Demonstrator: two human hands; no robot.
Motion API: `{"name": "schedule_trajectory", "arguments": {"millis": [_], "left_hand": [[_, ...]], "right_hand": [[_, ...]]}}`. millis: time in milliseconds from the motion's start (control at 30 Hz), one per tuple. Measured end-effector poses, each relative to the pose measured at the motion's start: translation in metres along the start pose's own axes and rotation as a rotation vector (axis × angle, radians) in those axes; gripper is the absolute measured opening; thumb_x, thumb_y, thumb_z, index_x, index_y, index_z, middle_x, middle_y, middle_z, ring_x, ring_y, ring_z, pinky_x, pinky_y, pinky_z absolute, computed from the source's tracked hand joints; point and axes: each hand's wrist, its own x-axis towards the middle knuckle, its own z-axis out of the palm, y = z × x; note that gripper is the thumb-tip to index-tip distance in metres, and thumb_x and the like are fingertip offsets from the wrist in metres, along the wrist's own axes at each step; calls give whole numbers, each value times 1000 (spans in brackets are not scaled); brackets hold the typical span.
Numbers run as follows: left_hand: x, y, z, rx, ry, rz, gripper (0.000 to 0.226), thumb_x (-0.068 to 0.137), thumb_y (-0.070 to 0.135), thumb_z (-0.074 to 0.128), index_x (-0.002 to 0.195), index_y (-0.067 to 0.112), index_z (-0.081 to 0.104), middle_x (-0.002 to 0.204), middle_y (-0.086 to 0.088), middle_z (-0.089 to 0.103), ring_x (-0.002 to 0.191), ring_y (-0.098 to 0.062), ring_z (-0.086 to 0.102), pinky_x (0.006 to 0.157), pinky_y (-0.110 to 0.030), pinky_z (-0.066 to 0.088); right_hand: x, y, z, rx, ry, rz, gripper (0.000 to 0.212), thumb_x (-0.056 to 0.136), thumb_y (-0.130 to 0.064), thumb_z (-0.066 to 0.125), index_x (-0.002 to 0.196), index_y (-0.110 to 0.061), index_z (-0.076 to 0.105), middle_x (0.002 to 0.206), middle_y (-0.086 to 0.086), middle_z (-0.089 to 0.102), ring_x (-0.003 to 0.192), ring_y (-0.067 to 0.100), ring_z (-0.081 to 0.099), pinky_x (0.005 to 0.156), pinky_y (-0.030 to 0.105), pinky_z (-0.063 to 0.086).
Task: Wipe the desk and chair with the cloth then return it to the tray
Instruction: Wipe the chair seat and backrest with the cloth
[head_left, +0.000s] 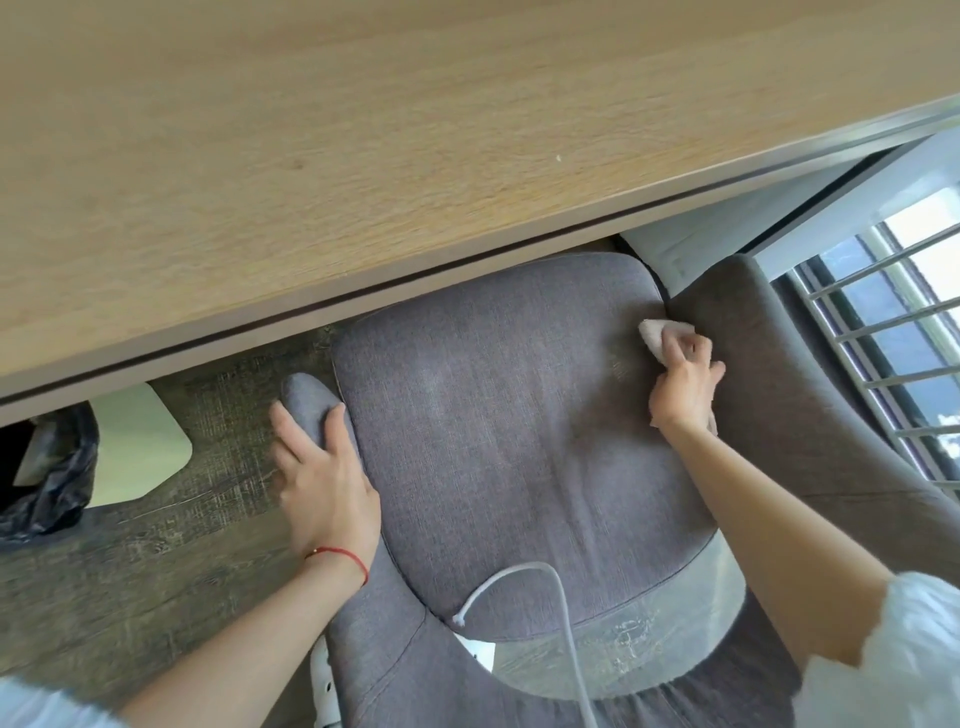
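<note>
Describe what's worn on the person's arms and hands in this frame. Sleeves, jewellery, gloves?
No gloves: both hands are bare. The left hand has a thin red string bracelet at the wrist. Both forearms are uncovered; white, loose fabric sleeves sit up near the elbows, the right sleeve looking slightly crinkled, the left sleeve just visible at the bottom corner. The right hand shows no rings or watch.

Cloth mostly under right hand (tray unseen).

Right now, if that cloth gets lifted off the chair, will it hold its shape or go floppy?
Probably floppy: the cloth is bunched and folded under the right hand, taking the shape of the grip. It looks thin, so likely light. On the woven chair seat it should drag a little instead of sliding freely.
</note>
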Motion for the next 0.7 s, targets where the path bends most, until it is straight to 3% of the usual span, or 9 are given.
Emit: {"name": "schedule_trajectory", "arguments": {"millis": [67,167,300,400,500,600,700], "left_hand": [[0,-1,0,7,0,1,61,73,-1,63,129,14,44,147,-31,18,116,-45,38,67,-49,53],[0,-1,-1,11,-17,-6,61,74,-1,62,130,14,44,147,-31,18,116,-46,38,66,-49,53],[-1,0,-3,0,-23,-2,61,75,-1,61,131,14,43,148,-31,16,115,-45,38,68,-49,53],[-1,-1,-3,4,-12,2,61,74,-1,62,130,14,43,148,-31,16,116,-44,38,67,-48,53],[-1,0,-3,10,-6,0,62,74,0,63,130,15,43,148,-30,16,116,-43,38,66,-47,53],[-1,-1,-4,-1,-10,-1,62,74,-1,64,130,15,43,148,-30,17,116,-44,39,67,-47,53],[-2,-1,-5,-20,-16,-3,60,73,-3,63,129,13,45,148,-31,17,115,-46,39,66,-50,53]], "right_hand": [[-6,-13,9,-25,-106,57,63,87,11,31,133,-31,42,143,6,25,115,32,36,90,55,43],[-32,-20,24,-132,-209,-129,68,85,13,31,141,-25,39,146,5,27,119,37,33,96,54,43],[-28,-10,7,-194,-255,-298,64,88,10,33,141,-26,41,142,6,33,113,35,35,84,55,48],[-5,-15,-3,-72,-88,-81,70,82,16,31,136,-27,40,140,8,30,112,36,33,82,53,47],[-8,-30,9,0,-132,57,69,84,16,30,135,-28,44,143,4,28,120,38,30,93,58,45],[-43,-35,23,-70,-222,-112,71,84,17,31,140,-25,44,147,3,29,124,38,29,98,53,40],[-61,-25,21,-201,-342,-340,68,86,13,34,140,-27,44,145,0,32,120,34,34,90,50,43]]}}
